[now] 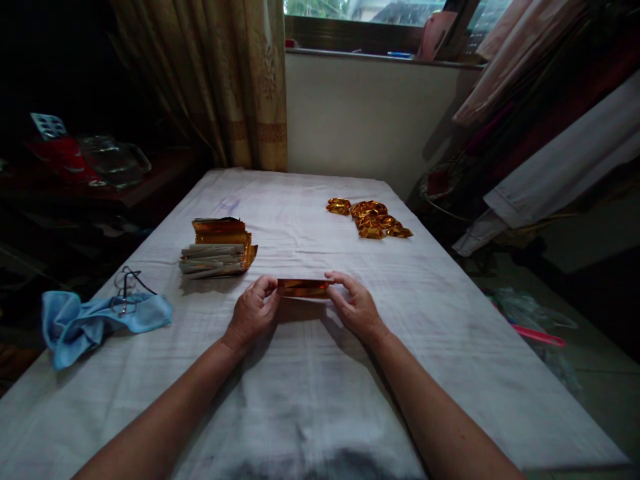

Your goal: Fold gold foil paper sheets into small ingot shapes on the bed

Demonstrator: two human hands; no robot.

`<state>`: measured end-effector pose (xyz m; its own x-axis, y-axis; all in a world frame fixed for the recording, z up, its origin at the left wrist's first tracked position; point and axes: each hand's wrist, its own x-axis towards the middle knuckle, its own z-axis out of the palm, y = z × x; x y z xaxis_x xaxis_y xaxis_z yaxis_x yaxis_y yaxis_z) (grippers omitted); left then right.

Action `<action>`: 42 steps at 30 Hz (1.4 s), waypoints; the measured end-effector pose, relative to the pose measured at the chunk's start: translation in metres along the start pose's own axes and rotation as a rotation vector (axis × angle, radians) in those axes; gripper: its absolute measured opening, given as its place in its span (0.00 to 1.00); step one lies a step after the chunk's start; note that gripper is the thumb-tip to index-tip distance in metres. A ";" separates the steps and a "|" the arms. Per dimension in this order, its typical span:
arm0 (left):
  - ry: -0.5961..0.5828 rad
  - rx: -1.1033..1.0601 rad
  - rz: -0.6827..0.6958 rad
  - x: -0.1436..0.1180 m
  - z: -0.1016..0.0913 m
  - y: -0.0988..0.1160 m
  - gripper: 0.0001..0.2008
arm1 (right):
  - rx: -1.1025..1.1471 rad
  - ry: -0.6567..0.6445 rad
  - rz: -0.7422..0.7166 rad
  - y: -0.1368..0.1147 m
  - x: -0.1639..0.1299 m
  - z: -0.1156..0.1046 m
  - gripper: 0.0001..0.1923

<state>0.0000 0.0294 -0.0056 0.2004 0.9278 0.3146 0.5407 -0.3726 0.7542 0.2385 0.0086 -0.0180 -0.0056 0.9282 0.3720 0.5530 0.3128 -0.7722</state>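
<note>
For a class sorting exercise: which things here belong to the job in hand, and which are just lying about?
Seemingly the job's:
gold strip, between left hand and right hand
gold and grey stack
shaped gold pieces

Seemingly just lying about:
blue cloth
eyeglasses on it
glass jug
pink container

Blue cloth (83,327), glass jug (114,164), curtain (237,87)

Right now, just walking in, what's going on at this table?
A person holds a shiny gold strip by its two ends, left hand on one and right hand on the other, above the white tablecloth. Beyond the left hand sits a stack of papers, some gold; farther off, to the right, lies a cluster of crumpled-looking gold pieces.
</note>
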 end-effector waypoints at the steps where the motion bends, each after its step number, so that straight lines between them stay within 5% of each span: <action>1: -0.005 -0.102 -0.057 0.001 0.000 0.002 0.14 | 0.061 -0.004 0.016 -0.003 0.000 0.000 0.13; 7: -0.124 -0.627 -0.321 0.003 0.004 0.015 0.23 | 0.403 -0.024 0.181 -0.011 -0.002 0.007 0.16; 12: -0.147 -0.747 -0.402 0.000 0.008 0.013 0.32 | 0.582 -0.071 0.346 -0.010 -0.003 0.015 0.18; 17: -0.123 -0.613 -0.389 -0.005 0.008 0.000 0.38 | 0.451 -0.051 0.406 -0.003 -0.005 0.014 0.18; 20: -0.048 -0.415 -0.311 -0.008 0.004 -0.004 0.32 | 0.292 -0.028 0.388 0.000 -0.005 0.012 0.16; 24: 0.039 -0.005 0.055 -0.014 -0.001 0.002 0.14 | 0.123 -0.011 0.360 0.000 -0.006 0.010 0.13; 29: -0.138 0.162 0.389 -0.022 0.003 0.012 0.12 | 0.024 -0.041 0.356 -0.002 -0.005 0.009 0.13; 37: -0.353 0.353 0.332 -0.025 0.008 0.006 0.18 | -0.064 -0.064 0.348 -0.003 -0.004 0.006 0.12; 42: -0.391 0.378 0.311 -0.026 0.010 0.004 0.21 | -0.108 -0.080 0.362 -0.005 -0.003 0.004 0.13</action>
<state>0.0048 0.0040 -0.0164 0.6405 0.7420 0.1982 0.6464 -0.6602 0.3826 0.2324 0.0054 -0.0168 0.1432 0.9888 0.0409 0.6159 -0.0567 -0.7858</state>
